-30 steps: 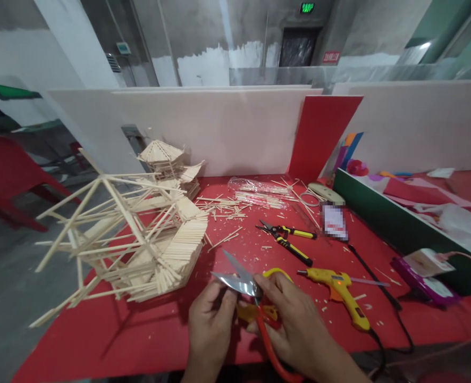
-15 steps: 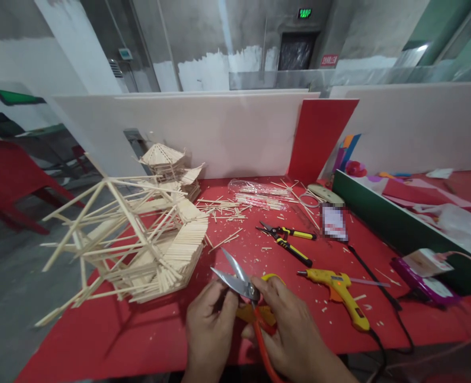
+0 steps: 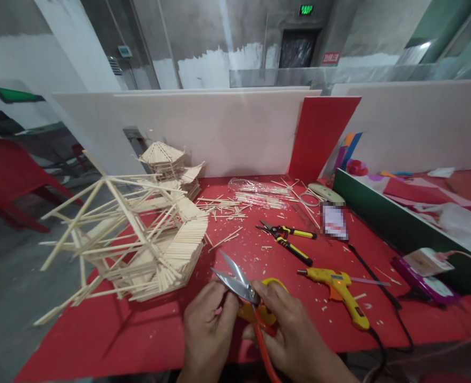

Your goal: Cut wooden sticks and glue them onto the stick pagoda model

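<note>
My right hand [image 3: 293, 332] grips the orange and yellow handles of a pair of scissors [image 3: 241, 287] near the table's front edge. The steel blades stand open and point up and to the left. My left hand [image 3: 205, 332] is closed in a pinch right below the blades, holding something too small to make out. A large model built of thin wooden sticks [image 3: 140, 239] lies on its side on the red table [image 3: 111, 330], to the left of both hands.
Yellow-handled pliers [image 3: 289, 239] and a yellow hot glue gun [image 3: 341, 290] with a black cord lie to the right. Loose sticks and a clear bag of sticks [image 3: 259, 192] sit further back. White and red boards stand behind. A green-edged tray [image 3: 398, 223] is at right.
Both hands with the scissors have shifted slightly toward me and lower in view. The blades stay open. Nothing else on the table has moved.
</note>
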Action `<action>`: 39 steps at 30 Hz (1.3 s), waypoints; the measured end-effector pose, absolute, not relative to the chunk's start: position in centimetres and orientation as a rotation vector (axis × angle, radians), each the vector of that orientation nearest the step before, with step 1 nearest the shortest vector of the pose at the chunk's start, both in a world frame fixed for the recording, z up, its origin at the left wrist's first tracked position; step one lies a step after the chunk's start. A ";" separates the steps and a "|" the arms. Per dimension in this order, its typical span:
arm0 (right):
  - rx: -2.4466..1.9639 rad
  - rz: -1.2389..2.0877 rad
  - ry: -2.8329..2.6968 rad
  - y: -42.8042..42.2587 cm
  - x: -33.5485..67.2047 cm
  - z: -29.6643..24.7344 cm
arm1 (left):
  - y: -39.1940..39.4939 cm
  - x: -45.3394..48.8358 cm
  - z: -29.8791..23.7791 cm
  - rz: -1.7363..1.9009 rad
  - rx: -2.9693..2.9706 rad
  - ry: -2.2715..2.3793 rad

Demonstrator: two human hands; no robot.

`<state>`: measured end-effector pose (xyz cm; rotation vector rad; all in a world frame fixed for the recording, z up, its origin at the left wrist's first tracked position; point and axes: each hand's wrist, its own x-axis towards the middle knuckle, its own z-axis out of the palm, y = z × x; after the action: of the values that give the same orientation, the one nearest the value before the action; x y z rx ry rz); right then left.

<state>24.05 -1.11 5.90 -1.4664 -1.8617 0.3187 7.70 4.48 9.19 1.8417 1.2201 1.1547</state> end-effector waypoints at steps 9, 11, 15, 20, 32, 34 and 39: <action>-1.466 0.353 -1.787 -1.1 24.4 6.1 | 4.6 8.5 9.6 1.130 1.781 1.208; -1.503 0.324 -1.789 -1.1 24.4 6.4 | 4.7 8.6 9.7 1.119 1.808 1.205; -1.498 0.323 -1.790 -1.1 24.5 6.2 | 4.9 8.6 10.0 1.124 1.890 1.189; -1.525 0.382 -1.813 -1.2 24.5 5.9 | 4.8 8.3 9.7 1.133 1.958 1.216; -1.522 0.370 -1.837 -1.2 24.6 6.6 | 4.8 8.3 10.1 1.152 2.002 1.175; -1.528 0.351 -1.845 -1.3 24.7 6.4 | 4.8 8.2 9.9 1.165 2.013 1.165; -1.455 0.305 -1.844 -1.2 24.8 5.5 | 4.6 8.3 9.2 1.165 1.889 1.196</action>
<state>24.81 -1.15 5.49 -1.4549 -1.8444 0.3054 8.27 4.61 9.24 1.8891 1.1960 1.1647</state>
